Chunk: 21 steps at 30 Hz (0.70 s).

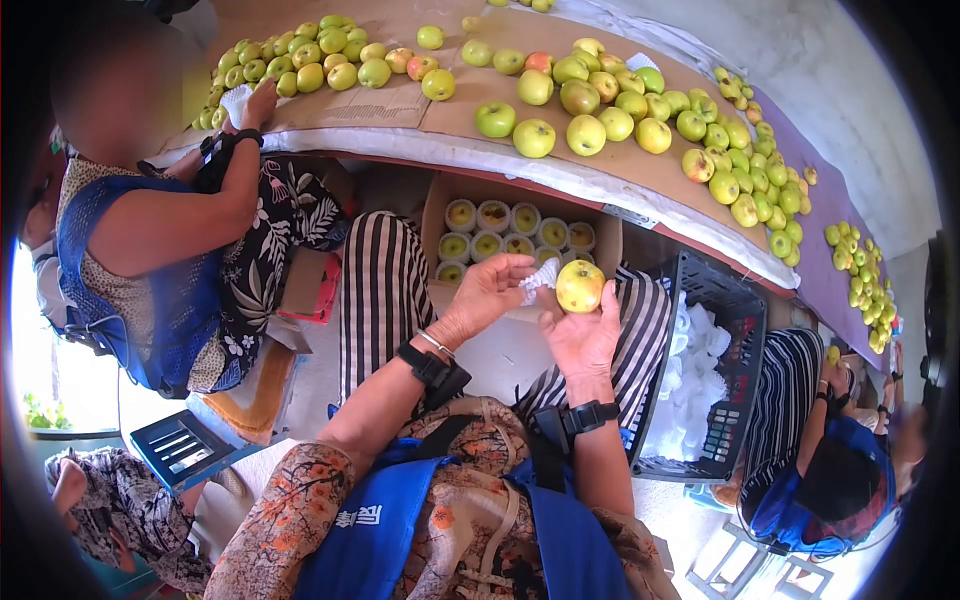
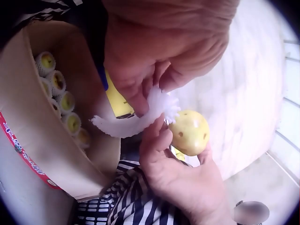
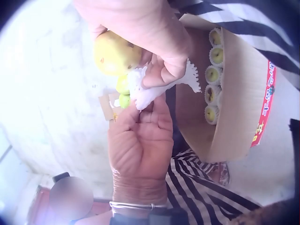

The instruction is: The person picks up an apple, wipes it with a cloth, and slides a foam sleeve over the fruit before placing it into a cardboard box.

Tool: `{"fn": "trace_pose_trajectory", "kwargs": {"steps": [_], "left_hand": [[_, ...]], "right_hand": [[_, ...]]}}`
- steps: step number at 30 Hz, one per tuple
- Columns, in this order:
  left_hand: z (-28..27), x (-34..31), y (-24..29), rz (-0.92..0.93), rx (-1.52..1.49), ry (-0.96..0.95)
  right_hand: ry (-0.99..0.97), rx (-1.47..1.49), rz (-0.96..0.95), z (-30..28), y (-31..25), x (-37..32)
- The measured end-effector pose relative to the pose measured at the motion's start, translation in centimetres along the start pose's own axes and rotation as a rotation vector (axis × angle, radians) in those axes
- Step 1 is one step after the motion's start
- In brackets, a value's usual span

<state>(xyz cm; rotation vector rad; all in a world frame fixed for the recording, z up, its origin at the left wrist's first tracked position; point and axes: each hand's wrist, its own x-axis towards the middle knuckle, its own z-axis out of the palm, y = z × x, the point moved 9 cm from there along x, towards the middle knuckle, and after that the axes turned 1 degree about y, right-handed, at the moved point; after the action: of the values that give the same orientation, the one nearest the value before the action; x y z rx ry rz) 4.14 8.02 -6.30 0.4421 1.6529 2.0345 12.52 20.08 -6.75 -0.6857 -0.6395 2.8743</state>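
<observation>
In the head view a yellow-green apple [image 1: 580, 287] with small dark spots rests in my right hand [image 1: 582, 345], the fingers curled round it. My left hand [image 1: 490, 300], just to its left, pinches a white foam net sleeve [image 1: 540, 283] between thumb and fingertips. Seen from the left wrist, the sleeve [image 2: 129, 125] hangs bent and its fringed end lies against the apple [image 2: 190, 132]. Fingers of the right hand [image 3: 140, 33] also pinch the sleeve [image 3: 145, 93] in the right wrist view, while the left hand [image 3: 143, 145] holds it from below.
An open carton [image 1: 610, 235] of sleeved apples stands ahead, between striped trouser legs. A black crate [image 1: 757, 310] at the right holds white foam sleeves [image 1: 685, 370]. Loose apples [image 1: 600, 90] cover the cardboard-topped table beyond. Another person [image 1: 150, 240] works at the left, another [image 1: 830, 470] at the right.
</observation>
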Motion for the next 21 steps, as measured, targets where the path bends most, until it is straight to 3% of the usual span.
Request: {"fn": "trace_pose_trajectory", "kwargs": {"steps": [4,10,13,21], "left_hand": [[0.4,-0.1,0.4,0.032,0.017,0.002],[-1.0,0.2,-1.7,-0.155,-0.024,0.088],[-0.9,0.0,-2.9,-0.306,-0.221,0.100],[0.6,-0.6,-1.1,-0.251,-0.239,-0.036]], "right_hand": [[-0.009,-0.017,-0.013,0.6,-0.1,-0.3],[-0.029,-0.067,0.003,0.3,0.2,0.1],[-0.006,-0.077,0.010,0.0,0.3,0.3],[0.020,-0.046,0.018,-0.6,0.3,0.4]]}}
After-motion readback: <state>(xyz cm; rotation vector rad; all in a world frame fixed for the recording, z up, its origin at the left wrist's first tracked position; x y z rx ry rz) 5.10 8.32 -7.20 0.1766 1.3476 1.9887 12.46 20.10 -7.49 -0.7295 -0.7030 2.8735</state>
